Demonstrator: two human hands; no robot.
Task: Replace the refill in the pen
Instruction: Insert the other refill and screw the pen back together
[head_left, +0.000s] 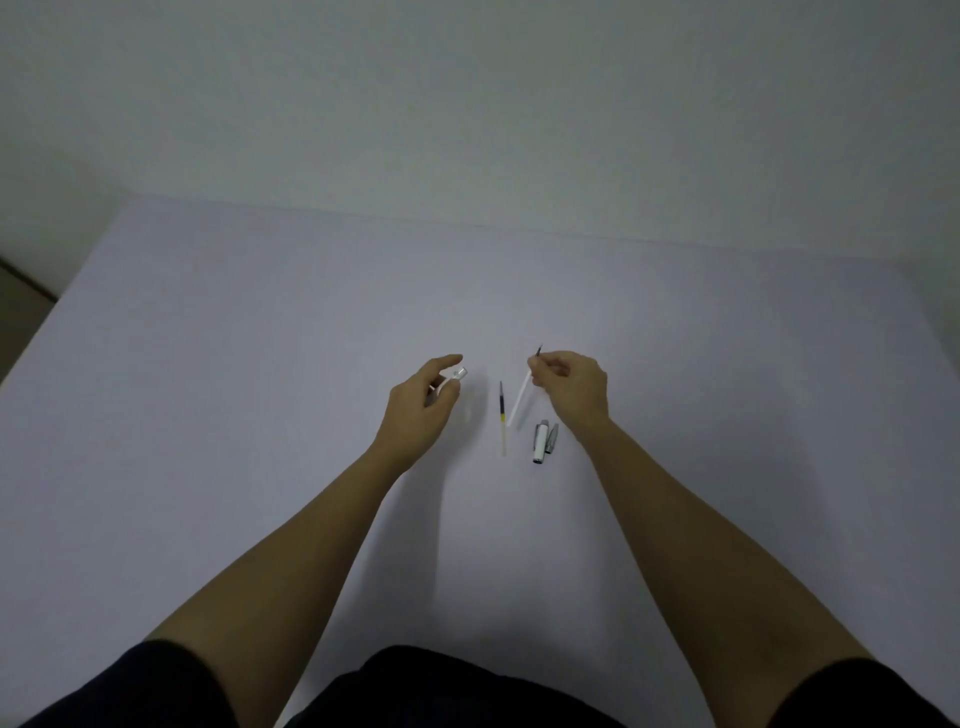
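Note:
My left hand (423, 405) grips a white pen barrel section (454, 376) with a silvery end that points to the right. My right hand (574, 387) pinches a thin white refill (521, 397) near its dark tip, and the refill slants down to the left above the table. Between my hands a second refill (502, 418), dark at the top, yellow in the middle and pale at the bottom, lies flat on the table. Just below my right hand lies the other pen section (541, 441), white and silver with a clip.
The work surface is a pale lilac table (260, 389) that ends at a white wall behind. Its left edge runs diagonally at the far left, with darker floor beyond. My dark-clothed lap shows at the bottom of the view.

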